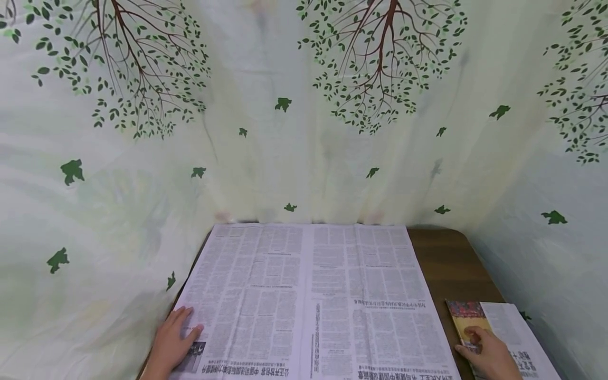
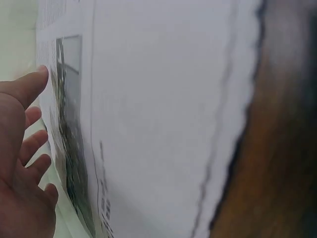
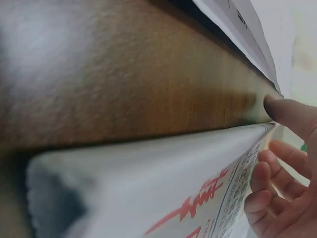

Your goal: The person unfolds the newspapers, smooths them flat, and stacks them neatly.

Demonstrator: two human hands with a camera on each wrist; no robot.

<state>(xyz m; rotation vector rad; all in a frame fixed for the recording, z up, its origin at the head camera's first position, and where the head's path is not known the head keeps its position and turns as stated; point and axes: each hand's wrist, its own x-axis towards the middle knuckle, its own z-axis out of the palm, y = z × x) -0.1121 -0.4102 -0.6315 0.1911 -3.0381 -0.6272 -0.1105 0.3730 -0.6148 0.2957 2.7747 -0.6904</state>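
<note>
A large newspaper point(image 1: 304, 295) lies spread open on the table, its text upside down. At its left edge my left hand point(image 1: 171, 340) rests with fingers spread, beside a small printed photo point(image 2: 74, 114) that the left wrist view shows up close. A folded newspaper point(image 1: 510, 327) with a coloured picture on its left part lies at the table's right side. Over that picture is my right hand point(image 1: 491, 352), thumb by the paper's left edge and fingers loosely bent. Red lettering on the folded newspaper point(image 3: 213, 188) shows in the right wrist view.
A strip of brown wooden table point(image 1: 451, 258) shows between the spread sheet and the right edge. Pale cloth point(image 1: 323, 158) printed with trees and leaves hangs behind and on both sides, close to the table's edges.
</note>
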